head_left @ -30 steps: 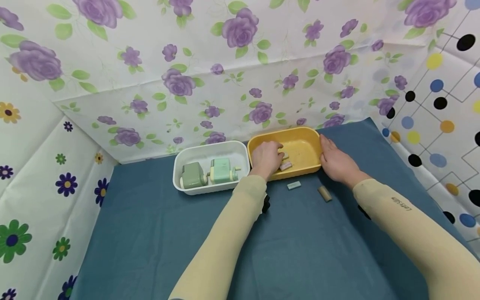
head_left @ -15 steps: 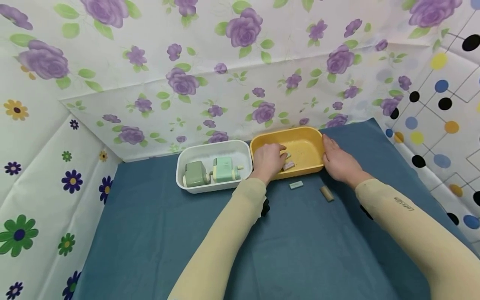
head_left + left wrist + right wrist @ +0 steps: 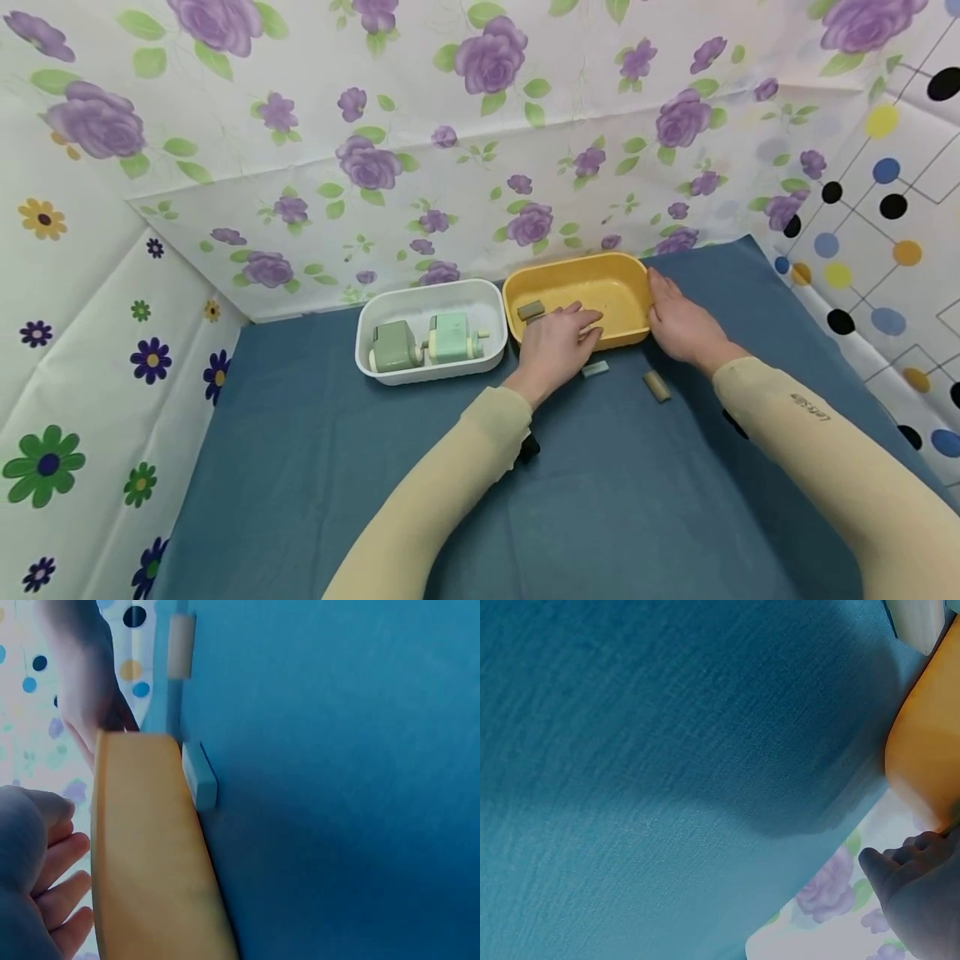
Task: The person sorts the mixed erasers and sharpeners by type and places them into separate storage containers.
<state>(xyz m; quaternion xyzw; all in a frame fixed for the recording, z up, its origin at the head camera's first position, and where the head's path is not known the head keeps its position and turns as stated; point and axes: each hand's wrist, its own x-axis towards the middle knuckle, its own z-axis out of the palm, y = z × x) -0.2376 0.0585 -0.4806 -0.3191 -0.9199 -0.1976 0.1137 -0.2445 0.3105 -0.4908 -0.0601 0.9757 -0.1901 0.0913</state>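
Note:
My left hand hangs over the front rim of the yellow tray, its fingers relaxed and spread. The left wrist view shows those fingers loosely bent beside the tray wall with nothing between them. At the tray's left end lies an olive eraser; other small erasers there are hidden behind the hand. My right hand rests with straight fingers against the tray's right end. On the cloth in front lie a pale blue eraser, close to the tray, and a brown eraser further right.
A white tray stands left of the yellow one, holding a dark green crank pencil sharpener and a mint one. Blue cloth covers the table. Flower-printed sheeting rises behind both trays, with patterned sheets at either side.
My left hand has drawn back from inside the yellow tray toward its front rim, and its fingers have loosened. The olive eraser now shows at the left end. The right hand stays put.

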